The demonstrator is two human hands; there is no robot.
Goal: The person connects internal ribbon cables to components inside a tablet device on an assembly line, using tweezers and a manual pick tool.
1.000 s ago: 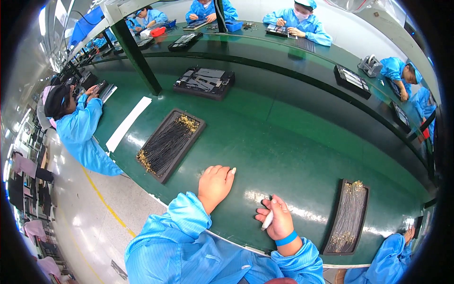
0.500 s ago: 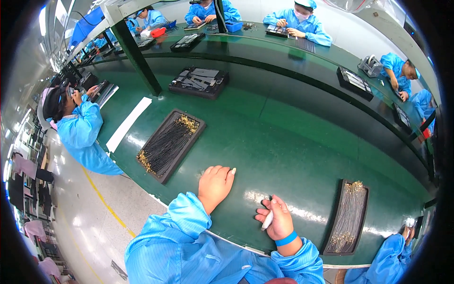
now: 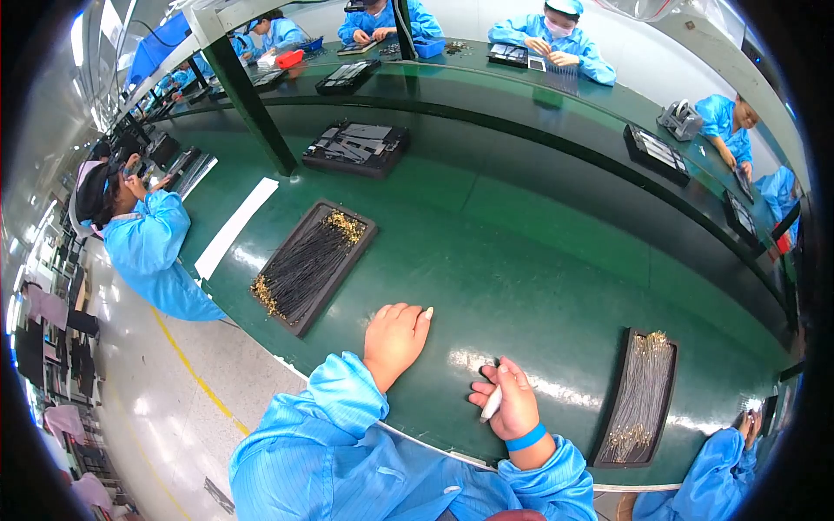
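My left hand [image 3: 395,339] lies flat, palm down, on the green table [image 3: 521,260], fingers together and holding nothing. My right hand [image 3: 508,399] rests on the table near the front edge, curled around a small white pen-like tool [image 3: 492,404]; a blue band circles its wrist. A dark tray of thin black wires with gold ends [image 3: 313,263] sits to the left of my left hand. A second dark tray of similar wires [image 3: 638,398] lies to the right of my right hand.
A white strip [image 3: 234,227] lies left of the wire tray. A dark tray of parts [image 3: 356,148] sits farther back beside a green post [image 3: 248,100]. Several people in blue coats work at the left [image 3: 143,239], far side [image 3: 556,43] and right [image 3: 725,122].
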